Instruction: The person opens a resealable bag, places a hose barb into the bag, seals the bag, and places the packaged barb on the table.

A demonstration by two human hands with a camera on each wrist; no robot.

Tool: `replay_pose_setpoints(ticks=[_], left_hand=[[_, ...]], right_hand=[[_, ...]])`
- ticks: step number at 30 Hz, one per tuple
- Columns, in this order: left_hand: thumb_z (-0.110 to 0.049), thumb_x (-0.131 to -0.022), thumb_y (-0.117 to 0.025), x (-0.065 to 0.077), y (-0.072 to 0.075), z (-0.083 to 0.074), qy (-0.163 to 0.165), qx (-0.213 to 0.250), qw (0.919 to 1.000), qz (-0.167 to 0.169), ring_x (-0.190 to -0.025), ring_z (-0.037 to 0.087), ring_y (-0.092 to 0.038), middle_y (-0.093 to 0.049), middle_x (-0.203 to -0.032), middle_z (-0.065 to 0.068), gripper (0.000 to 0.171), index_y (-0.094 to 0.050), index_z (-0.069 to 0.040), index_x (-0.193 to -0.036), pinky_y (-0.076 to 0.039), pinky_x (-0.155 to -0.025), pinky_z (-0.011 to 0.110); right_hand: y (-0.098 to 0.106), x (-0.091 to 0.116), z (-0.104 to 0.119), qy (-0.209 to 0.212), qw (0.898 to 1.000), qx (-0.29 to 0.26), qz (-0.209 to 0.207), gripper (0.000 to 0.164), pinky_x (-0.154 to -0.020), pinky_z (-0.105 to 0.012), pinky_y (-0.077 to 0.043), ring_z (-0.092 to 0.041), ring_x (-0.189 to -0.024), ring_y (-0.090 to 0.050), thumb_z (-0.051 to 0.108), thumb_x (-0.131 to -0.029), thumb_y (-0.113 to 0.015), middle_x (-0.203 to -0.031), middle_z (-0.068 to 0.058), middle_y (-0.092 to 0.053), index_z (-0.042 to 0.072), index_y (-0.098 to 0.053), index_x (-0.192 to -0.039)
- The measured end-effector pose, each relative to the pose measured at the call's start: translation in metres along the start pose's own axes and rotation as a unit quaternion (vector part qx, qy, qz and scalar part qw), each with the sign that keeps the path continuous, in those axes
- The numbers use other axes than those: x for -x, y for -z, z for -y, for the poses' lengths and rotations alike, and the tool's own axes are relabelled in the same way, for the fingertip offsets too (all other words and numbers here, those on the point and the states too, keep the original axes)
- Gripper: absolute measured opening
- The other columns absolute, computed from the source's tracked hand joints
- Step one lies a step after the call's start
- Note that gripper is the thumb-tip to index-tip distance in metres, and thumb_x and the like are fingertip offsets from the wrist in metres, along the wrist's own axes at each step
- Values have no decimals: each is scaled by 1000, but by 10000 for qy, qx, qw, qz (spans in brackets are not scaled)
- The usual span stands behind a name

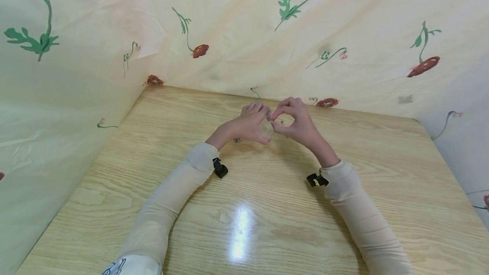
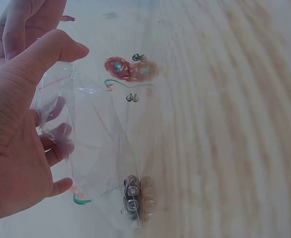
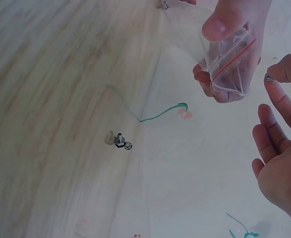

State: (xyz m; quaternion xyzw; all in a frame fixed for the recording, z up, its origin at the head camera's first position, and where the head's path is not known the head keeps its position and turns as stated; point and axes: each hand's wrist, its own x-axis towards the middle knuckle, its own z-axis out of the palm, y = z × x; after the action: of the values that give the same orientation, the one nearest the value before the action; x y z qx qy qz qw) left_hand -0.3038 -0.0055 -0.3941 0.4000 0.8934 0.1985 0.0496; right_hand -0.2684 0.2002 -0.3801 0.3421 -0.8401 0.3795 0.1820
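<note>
Near frame centre, your left grip point(image 1: 249, 123) holds the bag point(image 1: 265, 128), your right grip point(image 1: 300, 125) just right; hardware point(image 3: 120, 141) lies on the bench point(image 1: 275, 190) and at the bag's lower end.

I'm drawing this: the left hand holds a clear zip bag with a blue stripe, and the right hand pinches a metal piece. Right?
Not blue: the right wrist view shows a red stripe. The left hand holds the clear zip bag and the right hand pinches a metal piece.

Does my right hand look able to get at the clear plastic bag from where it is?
Probably yes: your right hand, pinching a small metal piece, is close beside the plastic bag, and nothing visible stands between them.
</note>
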Motion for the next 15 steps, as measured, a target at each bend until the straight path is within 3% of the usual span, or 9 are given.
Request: replay_pose_setpoints(ticks=[15], left_hand=[[-45,-81,-75,-1,-1,2,-2,-27,10000,31,-115,27,-36,-40,-121,7,61,-44,-14,-124,-29,-102,47]], right_hand=[[-4,1,4,-43,10000,52,7,12,-87,-38,-28,-29,-95,-45,-1,-79,-79,-103,-14,-62,10,-76,-84]])
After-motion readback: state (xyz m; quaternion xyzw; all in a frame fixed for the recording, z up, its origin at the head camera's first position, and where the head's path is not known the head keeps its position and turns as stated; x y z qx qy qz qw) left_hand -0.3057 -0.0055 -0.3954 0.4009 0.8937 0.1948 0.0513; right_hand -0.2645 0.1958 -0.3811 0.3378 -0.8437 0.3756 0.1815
